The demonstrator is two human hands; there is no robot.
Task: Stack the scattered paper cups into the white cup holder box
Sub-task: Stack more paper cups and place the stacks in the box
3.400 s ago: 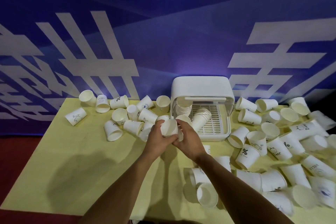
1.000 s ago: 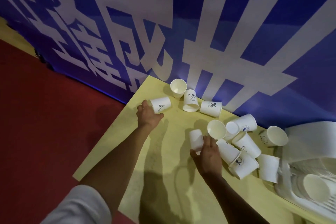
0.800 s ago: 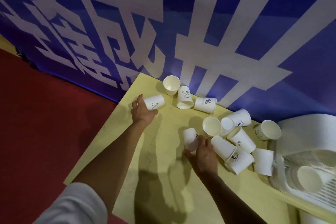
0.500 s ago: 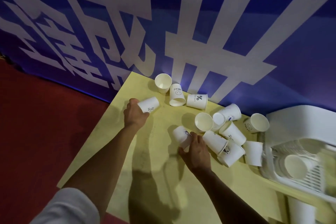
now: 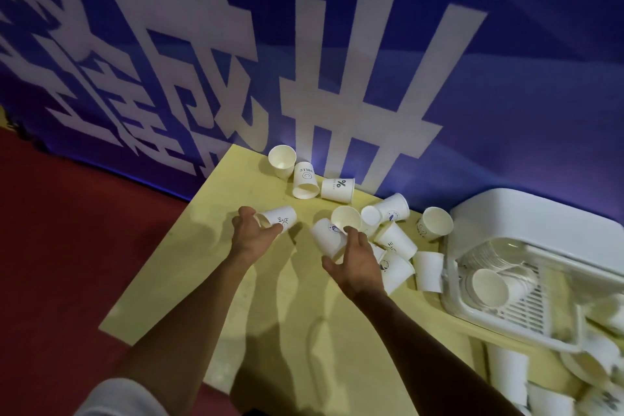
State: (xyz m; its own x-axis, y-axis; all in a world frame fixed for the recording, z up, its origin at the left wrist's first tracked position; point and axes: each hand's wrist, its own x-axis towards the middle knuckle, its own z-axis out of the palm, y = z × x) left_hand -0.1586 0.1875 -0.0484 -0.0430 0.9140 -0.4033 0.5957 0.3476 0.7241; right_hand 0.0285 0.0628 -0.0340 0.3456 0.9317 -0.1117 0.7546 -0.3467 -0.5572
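Gathering step here. My right hand (image 5: 354, 263) is curled round one paper cup (image 5: 329, 236), and my left hand (image 5: 256, 233) grips a sideways cup (image 5: 278, 218), both low over the bench (image 5: 236, 314). More loose cups (image 5: 337, 189) lie beyond. Next, I reckon: nest the two and carry them right to the white cup holder box (image 5: 540, 223).

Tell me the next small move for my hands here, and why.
Probably slide one cup into the other: the left hand grips a sideways cup, the right hand grips a second cup, and the holder box holds nested cups.
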